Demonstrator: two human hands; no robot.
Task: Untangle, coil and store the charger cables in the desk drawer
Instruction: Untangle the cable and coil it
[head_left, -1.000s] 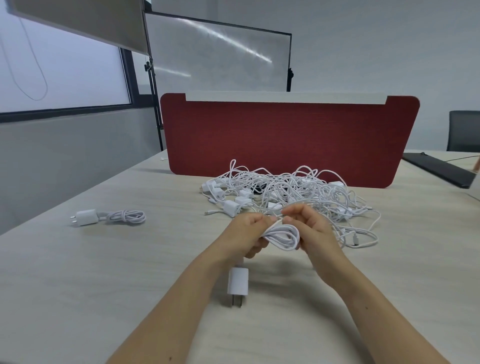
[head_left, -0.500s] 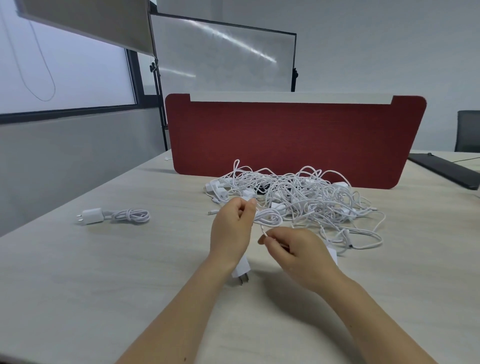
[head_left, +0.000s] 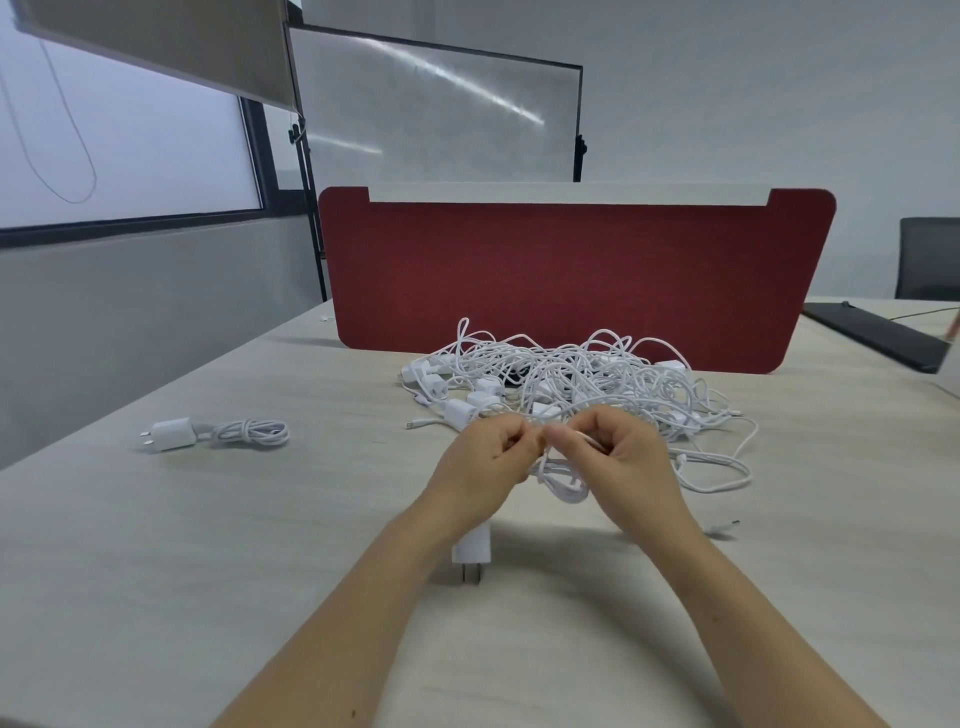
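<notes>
No text, label, brand, number or sign can be read anywhere in the head view.

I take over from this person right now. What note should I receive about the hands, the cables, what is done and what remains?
Left hand: grips the half-wound cable.
Right hand: pinches the same cable.
Its adapter is below the left wrist.
Done: one coiled charger lies on the table, far left.
Left: finish this coil, then work through the tangled pile before the red divider. Nothing is stored; no drawer is in view.
</notes>
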